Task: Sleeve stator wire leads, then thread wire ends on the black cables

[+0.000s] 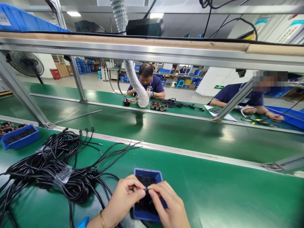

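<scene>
The left hand [124, 198] and right hand [167, 202] are meeting over a blue tray [147, 172], both curled nearly closed, with their fingertips pinching a small dark piece [145, 189] between them. It is too small and too shaded by the fingers to identify with confidence, though it looks like one of the dark bits [144, 180] heaped in the tray. The tray is sitting on a green belt [213, 193], just beside a black cable bundle [53, 177] whose loose strands are trailing toward the left wrist. The main risk lies in the grip: a piece this small, held only at the fingertips, could slip and vanish among the others or skid across the smooth belt. There is a second risk at the wrist — a strand catching on the gold bangle [102, 219] could drag the bundle or jolt the tray. Because the strands are lying tangled, a pull on one could also tighten the rest around the hand.
</scene>
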Available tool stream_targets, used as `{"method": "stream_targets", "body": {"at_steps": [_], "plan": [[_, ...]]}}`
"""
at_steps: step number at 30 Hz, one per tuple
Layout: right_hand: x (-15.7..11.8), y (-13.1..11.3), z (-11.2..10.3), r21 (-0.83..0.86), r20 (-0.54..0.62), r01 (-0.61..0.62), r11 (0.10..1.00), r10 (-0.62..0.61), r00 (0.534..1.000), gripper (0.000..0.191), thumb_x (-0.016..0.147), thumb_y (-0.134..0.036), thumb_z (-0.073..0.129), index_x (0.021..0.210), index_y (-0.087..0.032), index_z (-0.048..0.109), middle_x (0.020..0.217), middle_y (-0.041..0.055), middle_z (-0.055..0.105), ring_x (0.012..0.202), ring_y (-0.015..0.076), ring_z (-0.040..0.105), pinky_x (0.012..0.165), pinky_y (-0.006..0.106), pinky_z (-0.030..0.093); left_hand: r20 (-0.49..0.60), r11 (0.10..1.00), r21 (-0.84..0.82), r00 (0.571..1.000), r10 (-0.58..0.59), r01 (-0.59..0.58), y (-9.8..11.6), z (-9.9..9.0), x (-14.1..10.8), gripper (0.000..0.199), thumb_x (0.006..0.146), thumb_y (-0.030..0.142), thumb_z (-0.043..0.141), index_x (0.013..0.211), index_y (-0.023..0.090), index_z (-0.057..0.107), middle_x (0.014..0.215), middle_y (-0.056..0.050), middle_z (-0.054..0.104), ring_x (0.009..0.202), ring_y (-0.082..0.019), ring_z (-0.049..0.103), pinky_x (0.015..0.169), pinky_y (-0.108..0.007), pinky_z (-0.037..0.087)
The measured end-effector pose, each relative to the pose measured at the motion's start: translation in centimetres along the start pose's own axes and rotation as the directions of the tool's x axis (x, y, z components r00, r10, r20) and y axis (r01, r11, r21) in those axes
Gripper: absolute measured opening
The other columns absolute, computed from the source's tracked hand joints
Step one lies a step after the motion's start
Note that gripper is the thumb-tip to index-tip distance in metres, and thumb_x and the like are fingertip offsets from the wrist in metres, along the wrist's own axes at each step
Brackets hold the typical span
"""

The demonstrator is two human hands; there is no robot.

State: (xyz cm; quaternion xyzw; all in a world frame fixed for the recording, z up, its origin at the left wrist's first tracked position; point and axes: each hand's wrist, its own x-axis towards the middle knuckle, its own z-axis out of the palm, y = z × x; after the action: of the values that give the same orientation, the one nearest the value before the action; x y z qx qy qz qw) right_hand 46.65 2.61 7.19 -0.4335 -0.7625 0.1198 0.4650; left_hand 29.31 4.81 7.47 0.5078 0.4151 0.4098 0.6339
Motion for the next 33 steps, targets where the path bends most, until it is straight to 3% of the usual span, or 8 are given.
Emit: {"method": "stream_targets", "body": {"at_steps": [3, 6, 9, 18, 21, 25, 29, 33], "plan": [[0.1, 0.2, 0.0, -0.032, 0.028, 0.063, 0.997, -0.062, 0.998, 0.016, 0.098, -0.014, 0.052, 0.096, -0.021, 0.065, 0.077, 0.0025, 0.069, 0.067, 0.0160, 0.062, 0.064, 0.026, 0.053, -0.007, 0.998, -0.001, 0.998, -0.059, 0.059, -0.2, 0.0, 0.1, 0.041, 0.068, 0.052, 0.080, 0.075, 0.013, 0.070, 0.071, 0.001, 0.051, 0.055, -0.009, 0.048, 0.044, -0.020, 0.033], [0.1, 0.7, -0.1, -0.102, 0.022, 0.153, 0.983, -0.152, 0.988, 0.026, 0.098, -0.012, 0.051, 0.116, -0.021, 0.067, 0.082, 0.0051, 0.070, 0.071, 0.0178, 0.062, 0.063, 0.027, 0.053, -0.037, 0.990, -0.018, 0.990, -0.137, 0.136, 0.0, 0.0, 0.2, 0.042, 0.068, 0.052, 0.079, 0.075, 0.013, 0.067, 0.061, 0.003, 0.049, 0.052, -0.010, 0.045, 0.043, -0.019, 0.030], [0.1, 1.1, -0.4, -0.050, -0.049, 0.049, 0.998, -0.051, 0.997, 0.033, 0.097, -0.013, 0.056, 0.126, -0.024, 0.064, 0.085, 0.0043, 0.071, 0.076, 0.0180, 0.063, 0.067, 0.028, 0.055, -0.034, 0.986, -0.012, 0.986, -0.166, 0.165, 0.4, -0.1, 0.2, 0.041, 0.068, 0.051, 0.078, 0.073, 0.014, 0.064, 0.055, 0.005, 0.045, 0.051, -0.009, 0.040, 0.044, -0.019, 0.026], [0.0, 0.8, -0.4, 0.180, -0.065, -0.127, 0.975, 0.141, 0.988, 0.025, 0.094, -0.017, 0.061, 0.108, -0.031, 0.076, 0.094, 0.0028, 0.076, 0.086, 0.0171, 0.068, 0.076, 0.026, 0.057, 0.002, 0.986, 0.013, 0.986, -0.166, 0.166, 1.1, 0.0, -0.1, 0.039, 0.067, 0.051, 0.078, 0.071, 0.015, 0.063, 0.054, 0.007, 0.044, 0.050, -0.009, 0.038, 0.047, -0.021, 0.028], [0.0, 0.5, -0.2, 0.290, -0.068, -0.254, 0.923, 0.285, 0.956, 0.016, 0.091, -0.026, 0.067, 0.099, -0.030, 0.080, 0.092, 0.0044, 0.075, 0.083, 0.0175, 0.070, 0.073, 0.024, 0.058, 0.010, 0.986, 0.011, 0.986, -0.165, 0.165, 1.0, 0.0, -0.1, 0.038, 0.066, 0.050, 0.079, 0.070, 0.016, 0.063, 0.054, 0.007, 0.044, 0.050, -0.009, 0.038, 0.047, -0.021, 0.029], [0.1, 0.2, 0.2, 0.451, 0.033, -0.410, 0.793, 0.444, 0.895, 0.012, 0.087, -0.035, 0.072, 0.094, -0.031, 0.081, 0.085, 0.0031, 0.077, 0.077, 0.0175, 0.073, 0.071, 0.021, 0.060, 0.017, 0.989, -0.007, 0.989, -0.147, 0.148, 1.0, 0.1, -0.2, 0.037, 0.067, 0.050, 0.079, 0.070, 0.016, 0.064, 0.058, 0.005, 0.047, 0.051, -0.009, 0.040, 0.047, -0.021, 0.030], [0.2, 0.0, 0.2, 0.469, 0.066, -0.414, 0.780, 0.437, 0.897, 0.012, 0.086, -0.036, 0.073, 0.092, -0.030, 0.081, 0.083, 0.0027, 0.079, 0.076, 0.0177, 0.074, 0.071, 0.021, 0.060, 0.026, 0.991, -0.014, 0.991, -0.132, 0.133, 1.0, 0.0, -0.2, 0.037, 0.067, 0.050, 0.079, 0.067, 0.016, 0.064, 0.060, 0.005, 0.046, 0.052, -0.009, 0.039, 0.047, -0.022, 0.030], [0.0, -0.1, 0.1, 0.381, 0.048, -0.325, 0.865, 0.333, 0.942, 0.013, 0.089, -0.029, 0.070, 0.097, -0.030, 0.080, 0.087, 0.0026, 0.078, 0.080, 0.0174, 0.073, 0.074, 0.023, 0.059, 0.030, 0.991, -0.014, 0.991, -0.129, 0.130, 0.8, -0.1, -0.2, 0.038, 0.068, 0.051, 0.078, 0.070, 0.016, 0.063, 0.060, 0.005, 0.045, 0.053, -0.010, 0.040, 0.049, -0.022, 0.031]]}}
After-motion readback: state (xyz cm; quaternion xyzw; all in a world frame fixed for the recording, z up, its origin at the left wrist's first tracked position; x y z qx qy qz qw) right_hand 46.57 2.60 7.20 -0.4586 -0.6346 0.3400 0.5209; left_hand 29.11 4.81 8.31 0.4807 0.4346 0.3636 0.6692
